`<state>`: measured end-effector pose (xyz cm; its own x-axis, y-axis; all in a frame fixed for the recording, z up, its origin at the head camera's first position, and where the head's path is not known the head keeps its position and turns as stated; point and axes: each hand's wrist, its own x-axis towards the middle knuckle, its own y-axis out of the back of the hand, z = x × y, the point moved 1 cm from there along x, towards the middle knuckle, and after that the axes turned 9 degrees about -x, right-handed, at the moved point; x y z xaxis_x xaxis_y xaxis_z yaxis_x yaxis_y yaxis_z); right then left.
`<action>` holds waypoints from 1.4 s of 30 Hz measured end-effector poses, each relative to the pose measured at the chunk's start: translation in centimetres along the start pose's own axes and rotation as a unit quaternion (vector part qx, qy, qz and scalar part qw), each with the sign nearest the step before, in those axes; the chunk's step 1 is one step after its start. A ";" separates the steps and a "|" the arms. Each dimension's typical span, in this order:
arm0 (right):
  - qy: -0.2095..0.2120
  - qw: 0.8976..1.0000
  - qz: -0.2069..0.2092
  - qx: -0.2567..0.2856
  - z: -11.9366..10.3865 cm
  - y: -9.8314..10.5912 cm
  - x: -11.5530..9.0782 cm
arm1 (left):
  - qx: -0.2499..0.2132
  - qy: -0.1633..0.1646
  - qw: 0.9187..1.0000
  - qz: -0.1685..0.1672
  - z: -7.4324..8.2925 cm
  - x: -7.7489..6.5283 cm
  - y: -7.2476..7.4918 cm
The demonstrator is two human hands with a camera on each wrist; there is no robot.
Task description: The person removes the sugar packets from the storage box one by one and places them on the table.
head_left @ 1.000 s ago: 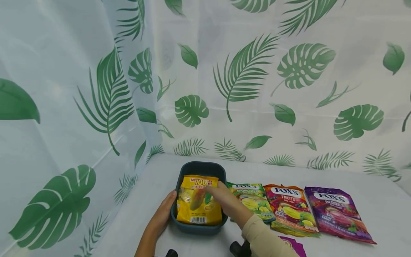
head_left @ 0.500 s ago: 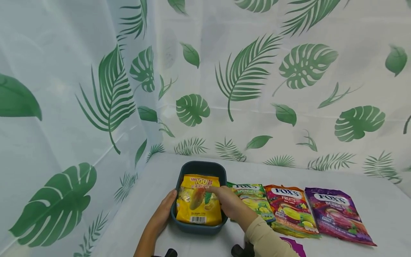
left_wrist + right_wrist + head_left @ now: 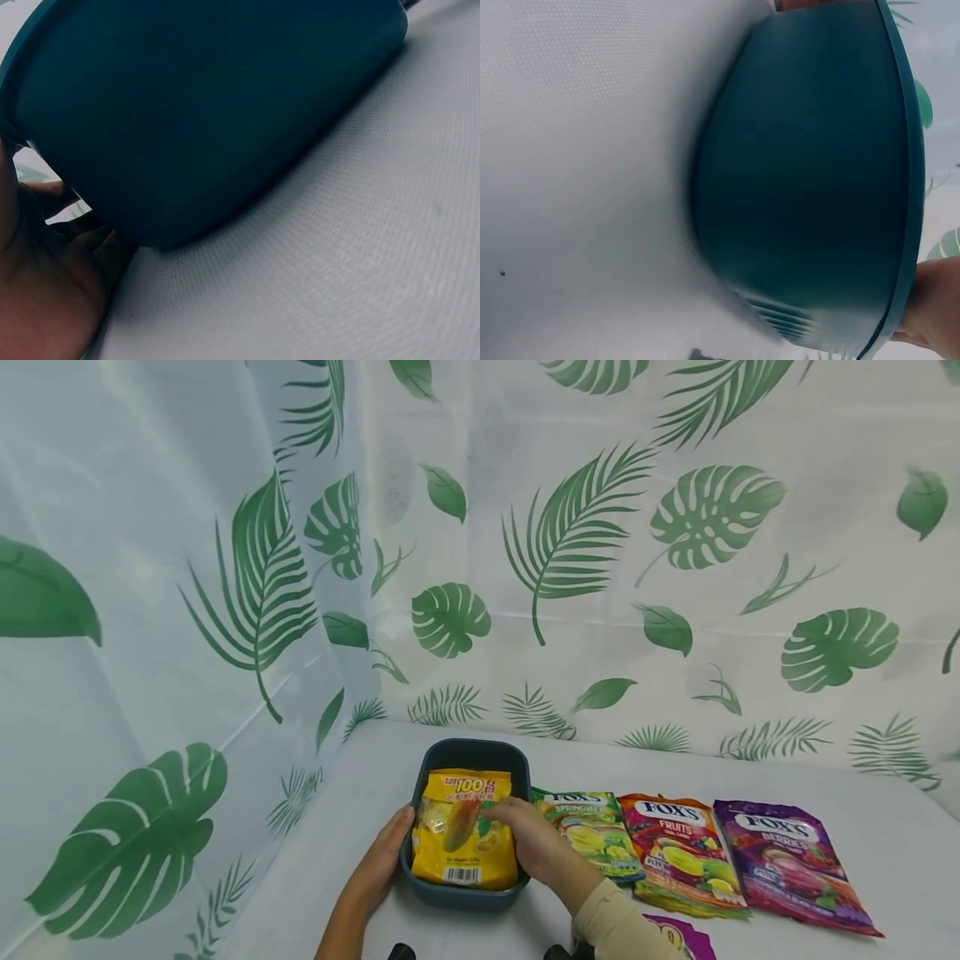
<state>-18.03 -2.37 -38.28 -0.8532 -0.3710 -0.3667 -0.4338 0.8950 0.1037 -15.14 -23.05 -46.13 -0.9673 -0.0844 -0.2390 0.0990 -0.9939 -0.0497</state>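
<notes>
A yellow candy pouch (image 3: 467, 852) with a mango picture lies inside a dark blue-green plastic container (image 3: 465, 897) in the head view. My left hand (image 3: 381, 856) rests along the container's left side, fingertips at the rim. In the left wrist view its fingers (image 3: 97, 240) touch the outer wall. From the right, my right hand (image 3: 536, 837) reaches over the rim and presses on the pouch's right side; part of its fingers is hidden. The right wrist view has that hand (image 3: 939, 307) beyond the rim.
Right of the container lie a green pouch (image 3: 592, 839), a red-orange pouch (image 3: 682, 856) and a purple pouch (image 3: 795, 864). Another magenta pouch (image 3: 693, 939) shows beside the right sleeve (image 3: 626, 927). A leaf-patterned curtain (image 3: 570, 560) stands behind the white tabletop (image 3: 810, 781).
My right hand has shifted slightly down and right over the yellow pouch, uncovering more of its upper right part. The left hand and container stay in place.
</notes>
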 end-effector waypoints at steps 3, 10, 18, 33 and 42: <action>0.008 1.000 -0.007 0.004 0.2 0.0 0.0 | -0.001 0.001 1.000 -0.002 0.1 0.0 -0.1; 0.006 0.999 -0.020 0.046 0.5 -0.1 0.3 | 0.002 0.006 1.000 -0.002 0.2 -0.1 -0.1; 0.022 0.998 -0.033 0.044 0.7 0.0 0.2 | 0.002 0.003 1.000 -0.002 0.1 -0.1 0.0; 0.020 0.998 -0.053 0.022 0.7 0.1 0.2 | 0.012 0.017 1.000 0.018 0.3 -0.2 0.1; 0.014 0.998 -0.046 0.041 0.8 -0.3 0.0 | 0.020 0.015 0.999 0.022 0.3 -0.3 0.0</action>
<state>-17.69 -2.41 -39.06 -0.8192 -0.4578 -0.3455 -0.4863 0.8738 -0.0048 -14.93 -23.04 -45.72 -0.9546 -0.1271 -0.2694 0.1320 -0.9912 -0.0002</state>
